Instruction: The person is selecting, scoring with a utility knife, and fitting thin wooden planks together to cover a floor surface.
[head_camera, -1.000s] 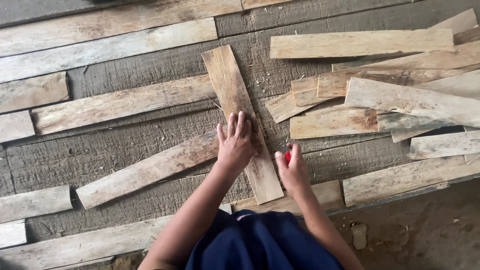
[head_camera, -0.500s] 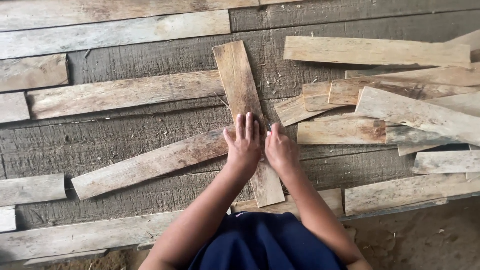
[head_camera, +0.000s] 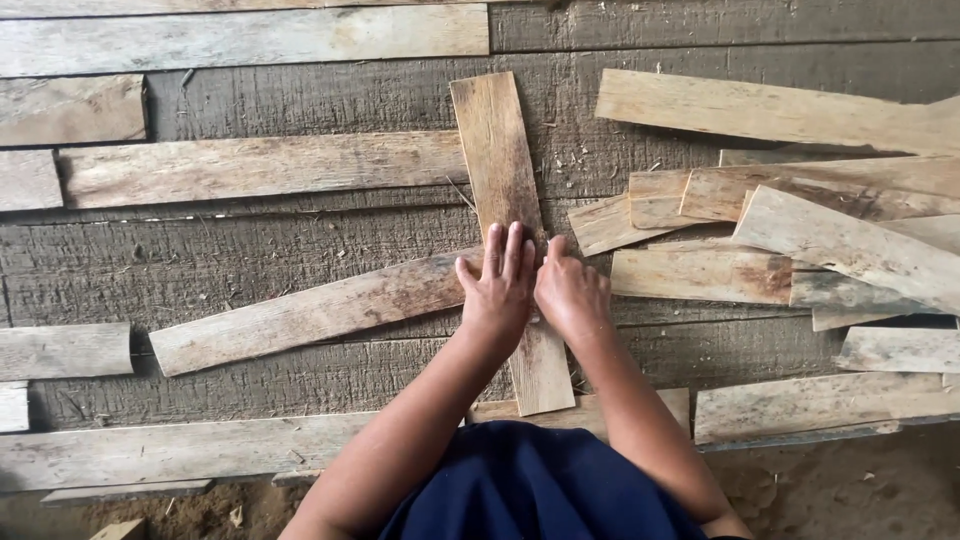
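My left hand (head_camera: 500, 285) lies flat with its fingers spread on a narrow upright plank (head_camera: 495, 150). That plank crosses over a slanted plank (head_camera: 300, 315) on the grey wooden floor. My right hand (head_camera: 570, 292) rests beside the left one on the same upright plank. Its fingers are curled tight and its fingertips touch the wood. The small red object it held a moment ago is hidden inside the fist. Both forearms reach out from my dark blue garment (head_camera: 530, 490) at the bottom.
Loose weathered planks lie all around. A heap of several overlapping pieces (head_camera: 800, 230) is at the right, a long plank (head_camera: 260, 165) at the left, and short pieces (head_camera: 65, 350) by the left edge. Bare dirt (head_camera: 850, 490) shows at the bottom right.
My right hand moved left from beside the plank onto it, next to my left hand. The red object it showed a second ago is out of sight. The left hand stayed pressed down.
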